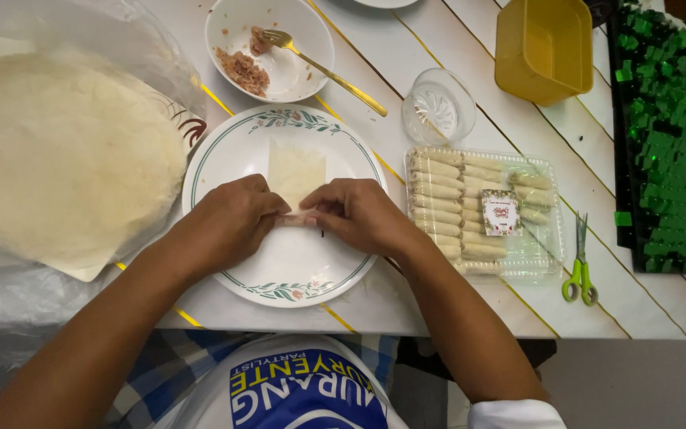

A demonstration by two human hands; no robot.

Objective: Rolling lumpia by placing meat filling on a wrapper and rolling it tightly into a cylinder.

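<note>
The person's forearms are bare up to the elbows. A white sleeve edge [515, 415] shows at the right elbow. Over the lap lies a white garment [295, 385] with a blue panel and yellow and white lettering, and blue-and-white checked cloth [164, 369] shows beneath it.

wrapper [295, 171] on plate [236, 151], bowl [228, 20] behind

Your left hand [228, 218] and right hand [359, 213] pinch the near end of a thin, pale spring roll wrapper [295, 171], rolled up between your fingertips. A little pinkish filling shows at the fold between your thumbs. The rest of the sheet lies flat, stretching away beyond your knuckles, a translucent rectangle.
</note>
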